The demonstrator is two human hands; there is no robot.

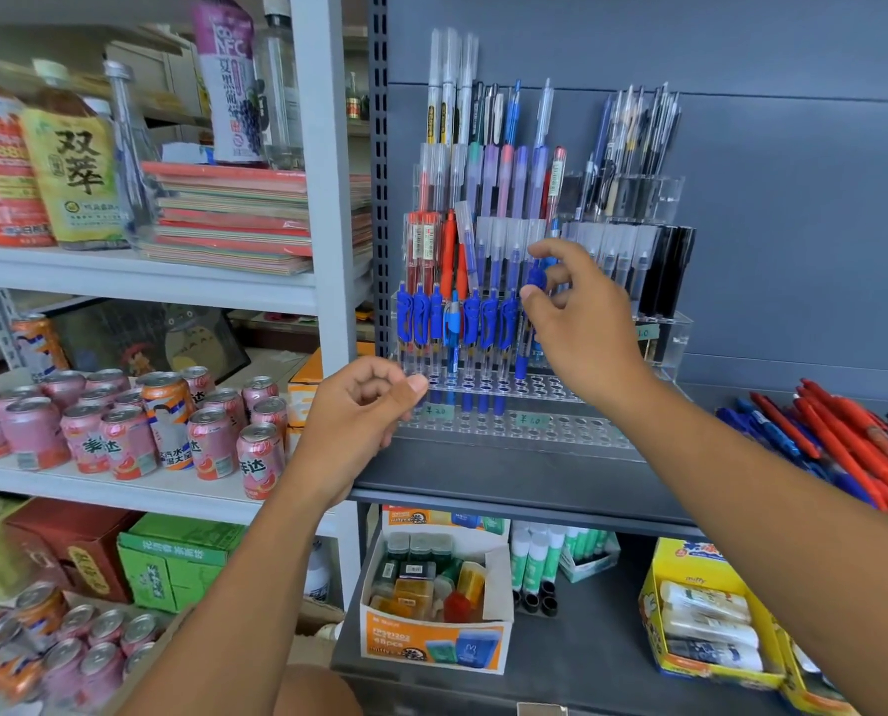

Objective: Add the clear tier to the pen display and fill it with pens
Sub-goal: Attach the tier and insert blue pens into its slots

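Nearest the camera, at the front of the dark shelf [483, 478], the left hand [359, 410] hovers with fingers curled, thumb by the left end of the clear tier [545, 428] (whether it grips the edge cannot be told). The tier's holed steps sit before the pen display [622, 198], a row of blue pens [452, 323] upright in its rear holes. At that row's right end the right hand [581, 323] pinches the top of another blue pen [522, 356]. Off to the right, loose pens [845, 441] lie on the shelf.
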